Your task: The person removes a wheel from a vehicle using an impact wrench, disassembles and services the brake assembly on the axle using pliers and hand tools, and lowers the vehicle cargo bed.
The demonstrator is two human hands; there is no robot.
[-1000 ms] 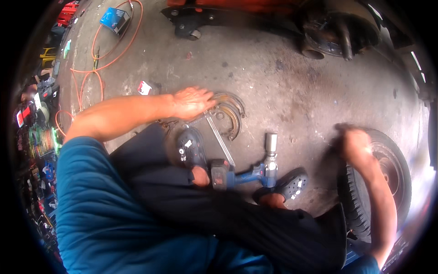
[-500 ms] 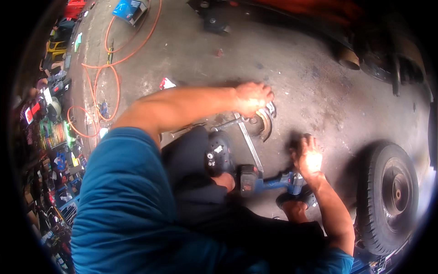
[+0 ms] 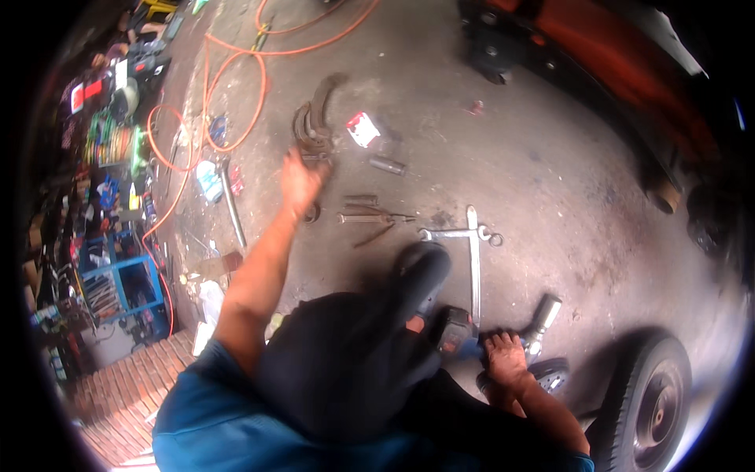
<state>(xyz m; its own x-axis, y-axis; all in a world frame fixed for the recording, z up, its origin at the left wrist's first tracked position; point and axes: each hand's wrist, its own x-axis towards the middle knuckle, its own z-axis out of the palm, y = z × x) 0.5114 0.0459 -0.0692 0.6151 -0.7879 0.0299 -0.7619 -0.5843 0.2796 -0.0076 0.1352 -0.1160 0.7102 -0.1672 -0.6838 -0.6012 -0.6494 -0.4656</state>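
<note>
Currently I see: left hand (image 3: pixel 303 182) at curved metal pieces (image 3: pixel 318 110), far left, fingers too blurred to tell | right hand (image 3: pixel 507 359) over power wrench (image 3: pixel 456 330), near right, fingers slightly apart, grip unclear | I judge the wrench could roll if that palm pushes sideways.

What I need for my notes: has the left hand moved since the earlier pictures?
Yes: the left hand went from right of the red-and-white box to its left.
</note>
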